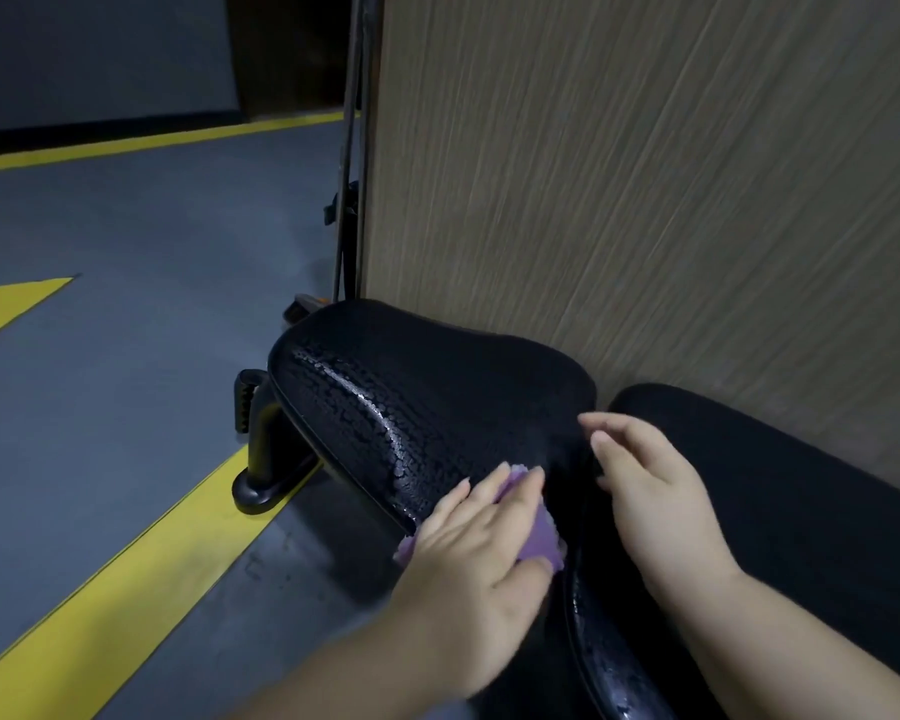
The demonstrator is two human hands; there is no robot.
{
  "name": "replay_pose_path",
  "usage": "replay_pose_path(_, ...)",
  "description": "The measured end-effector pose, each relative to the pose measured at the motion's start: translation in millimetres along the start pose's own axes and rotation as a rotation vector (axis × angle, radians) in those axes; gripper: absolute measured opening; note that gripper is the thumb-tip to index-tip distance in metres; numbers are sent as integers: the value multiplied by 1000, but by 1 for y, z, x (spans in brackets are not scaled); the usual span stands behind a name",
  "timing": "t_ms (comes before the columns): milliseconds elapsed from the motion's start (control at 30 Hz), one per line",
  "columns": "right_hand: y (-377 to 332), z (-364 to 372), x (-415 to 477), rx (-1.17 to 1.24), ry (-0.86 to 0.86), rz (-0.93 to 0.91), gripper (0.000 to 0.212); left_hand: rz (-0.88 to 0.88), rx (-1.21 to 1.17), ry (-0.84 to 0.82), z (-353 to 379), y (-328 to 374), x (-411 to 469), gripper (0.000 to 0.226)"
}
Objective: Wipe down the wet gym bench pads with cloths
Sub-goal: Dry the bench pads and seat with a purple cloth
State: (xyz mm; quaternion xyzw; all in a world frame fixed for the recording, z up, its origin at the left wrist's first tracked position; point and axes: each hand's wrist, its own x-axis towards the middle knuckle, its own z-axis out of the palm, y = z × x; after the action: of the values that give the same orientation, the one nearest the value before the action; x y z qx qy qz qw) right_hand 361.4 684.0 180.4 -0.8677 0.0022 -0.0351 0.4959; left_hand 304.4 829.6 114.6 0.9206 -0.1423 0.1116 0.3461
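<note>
**Wiping the wet seat pad**

The left hand point(468, 553) is pressing a purple cloth point(544, 537) flat on the near edge of the bench's black seat pad point(427, 376), fingers straight and spread, so the cloth is soaking up water. The cloth is lying under that hand, peeking out at both sides. Drops are shining just ahead of the fingers (that part looks undried). The right hand point(655, 491) is resting flat, holding nothing, beside the back pad point(801, 501), probably steadying the bench.

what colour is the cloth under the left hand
Purple, seen in the head view: the cloth lies under the left hand.
</note>
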Motion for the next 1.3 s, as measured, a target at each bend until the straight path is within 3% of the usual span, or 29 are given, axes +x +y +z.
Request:
replay_pose_path(133,-21,5,-57,158,-332,139,19,-187,-514,-116,-19,4,7,49)
replay_pose_path(200,-25,16,-72,-10,-474,203,48,-332,-823,-48,-26,7,8,50)
replay_pose_path(267,-24,30,-77,-132,-449,256,70,-404,-1005,-2,-31,6,8,48)
replay_pose_path(367,-27,55,-73,-144,-342,268,73,-395,-1046,38,-38,2,5,41)
replay_pose_path(467,-23,65,-63,-141,-287,256,74,-339,-931,97,-42,-2,7,26)
replay_pose_path(567,-19,68,-56,-216,-267,218,75,-186,-595,206,-42,-14,20,39)
replay_pose_path(667,-22,70,-55,-368,-325,217,77,-129,-228,125,-43,-33,45,64)
replay_pose_path(833,-33,60,-47,-732,-518,216,78,-56,270,-126,-39,-55,79,86)
replay_pose_path(1067,-29,68,-41,-864,-516,157,76,-80,337,-154,-37,-57,79,87)
replay_pose_path(1133,-24,74,-37,-753,-427,144,74,-86,352,-168,-37,-56,79,83)
replay_pose_path(1233,-16,80,-22,-586,-246,142,72,-102,337,-173,-38,-55,79,59)
replay_pose_path(1300,-8,81,-8,-527,-164,134,72,-96,321,-158,-38,-55,79,65)
